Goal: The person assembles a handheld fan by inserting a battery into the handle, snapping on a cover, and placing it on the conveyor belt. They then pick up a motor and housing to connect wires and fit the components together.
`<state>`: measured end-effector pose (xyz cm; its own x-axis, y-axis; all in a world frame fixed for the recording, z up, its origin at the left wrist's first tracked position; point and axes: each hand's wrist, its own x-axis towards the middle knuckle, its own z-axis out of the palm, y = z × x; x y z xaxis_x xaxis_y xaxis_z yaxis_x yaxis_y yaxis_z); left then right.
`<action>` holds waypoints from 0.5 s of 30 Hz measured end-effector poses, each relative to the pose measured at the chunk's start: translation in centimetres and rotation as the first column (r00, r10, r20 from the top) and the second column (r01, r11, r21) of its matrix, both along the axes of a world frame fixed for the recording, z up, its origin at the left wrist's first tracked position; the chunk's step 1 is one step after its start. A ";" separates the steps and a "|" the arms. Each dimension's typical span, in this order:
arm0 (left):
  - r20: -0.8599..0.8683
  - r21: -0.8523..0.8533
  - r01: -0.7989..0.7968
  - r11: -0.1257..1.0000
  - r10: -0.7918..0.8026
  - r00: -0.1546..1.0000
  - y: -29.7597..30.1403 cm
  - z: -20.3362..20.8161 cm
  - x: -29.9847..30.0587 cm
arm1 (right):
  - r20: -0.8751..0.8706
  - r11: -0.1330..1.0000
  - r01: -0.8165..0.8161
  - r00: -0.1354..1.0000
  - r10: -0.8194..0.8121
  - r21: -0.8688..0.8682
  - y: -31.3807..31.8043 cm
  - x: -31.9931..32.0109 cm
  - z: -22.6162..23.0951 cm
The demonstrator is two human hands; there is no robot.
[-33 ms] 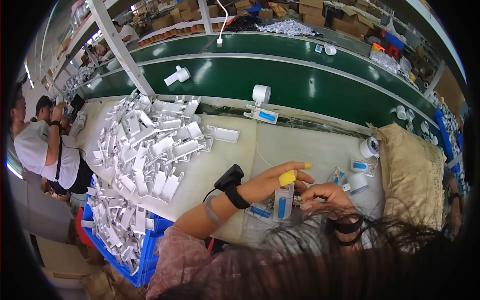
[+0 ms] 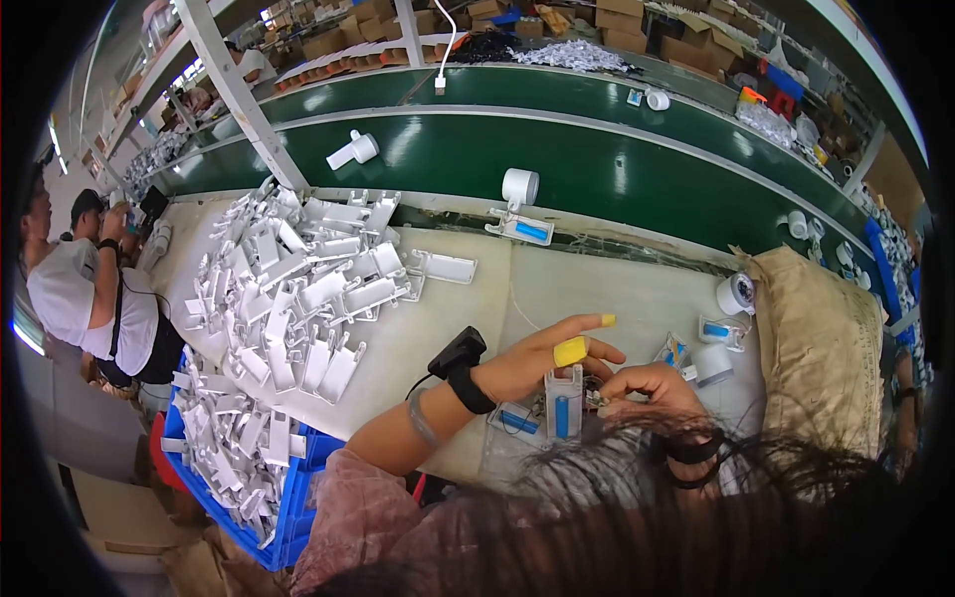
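Observation:
My left hand [image 2: 542,350], with yellow covers on two fingers, grips the upper end of a white plastic housing [image 2: 563,423] with a blue cell inside. Its index finger sticks out to the right. Close beside it, the fingers of my right hand [image 2: 657,386] are pinched together at the housing's upper right. What they hold is small and mostly hidden; thin wires show near it. Another white housing with a blue cell [image 2: 517,419] lies on the table just left of the held one. Hair covers part of the right wrist and the lower view.
Loose white housings [image 2: 298,279] form a heap at left, above a blue crate [image 2: 298,497] of more. Round white lamp heads [image 2: 712,364] and a brown sack [image 2: 816,348] lie right. A green conveyor [image 2: 438,159] runs behind, carrying parts. People sit at far left.
My left index finger has risen slightly, and the held housing stands a little straighter. The right hand has hardly moved.

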<state>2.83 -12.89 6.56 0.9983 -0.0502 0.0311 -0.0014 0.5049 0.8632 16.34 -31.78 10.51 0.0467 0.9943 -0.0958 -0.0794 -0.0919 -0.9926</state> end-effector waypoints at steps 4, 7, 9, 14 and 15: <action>0.039 -0.050 0.042 0.998 -0.040 0.998 0.0 1.3 -0.5 | 0.025 0.989 0.135 0.990 -0.137 0.059 -0.1 -0.2 0.3; 0.076 -0.090 0.110 0.990 -0.103 0.992 0.0 -0.1 -0.4 | -0.072 0.964 0.256 0.966 -0.250 0.076 -0.2 -0.3 0.2; 0.042 -0.030 0.101 0.994 -0.100 0.994 -0.4 0.7 -0.7 | -0.025 0.962 0.256 0.967 -0.254 0.096 0.1 -0.3 0.1; -0.012 0.288 -0.073 0.955 0.080 0.997 0.0 1.1 -1.1 | 0.242 0.970 0.155 0.950 -0.198 0.186 0.0 -0.3 0.4; 0.071 0.460 -0.174 0.871 0.160 0.985 0.1 1.7 -1.4 | 0.529 0.961 0.138 0.811 -0.248 0.239 0.0 -0.8 1.3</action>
<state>1.41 -12.84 8.24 0.9921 0.1010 0.0748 -0.0790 0.0382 0.9961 15.56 -31.74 11.79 0.2297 0.9556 0.1848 0.4870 0.0515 -0.8719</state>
